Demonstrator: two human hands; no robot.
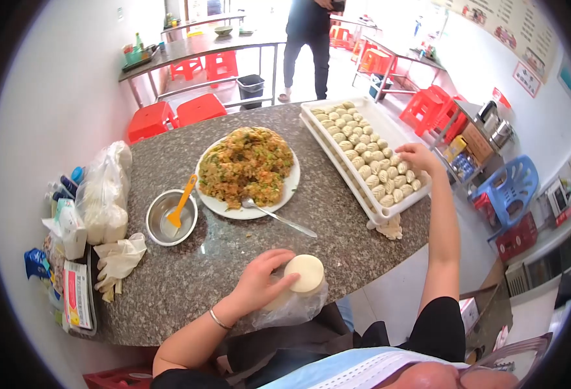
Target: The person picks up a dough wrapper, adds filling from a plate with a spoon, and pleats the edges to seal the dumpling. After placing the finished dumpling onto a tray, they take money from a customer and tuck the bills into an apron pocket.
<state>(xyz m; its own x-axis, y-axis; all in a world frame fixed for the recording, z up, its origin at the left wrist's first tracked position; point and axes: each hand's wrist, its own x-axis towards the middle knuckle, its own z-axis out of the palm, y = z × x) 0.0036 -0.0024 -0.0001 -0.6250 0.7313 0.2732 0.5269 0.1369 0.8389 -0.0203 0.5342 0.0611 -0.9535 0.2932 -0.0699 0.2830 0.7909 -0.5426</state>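
Observation:
My left hand (264, 280) is closed on a round, pale dumpling wrapper (306, 272), with the thumb resting on its face. Under it lies a clear plastic bag (293, 309) at the table's near edge. Over the right side of a white plastic tray (399, 209), my right hand (419, 157) has its fingers bent down on a pleated dumpling, which they mostly hide. Rows of pleated dumplings (361, 148) fill much of the tray. A white plate (290, 188) carries a mound of chopped filling (245, 159), and a metal spoon (279, 216) leans on its rim.
Left of the plate stands a metal bowl (152, 227) with an orange spatula (183, 201). Crumpled gloves (121, 257) and bagged goods (106, 194) line the left wall. A person (308, 48) stands beyond the speckled table (230, 249), near red stools (201, 109).

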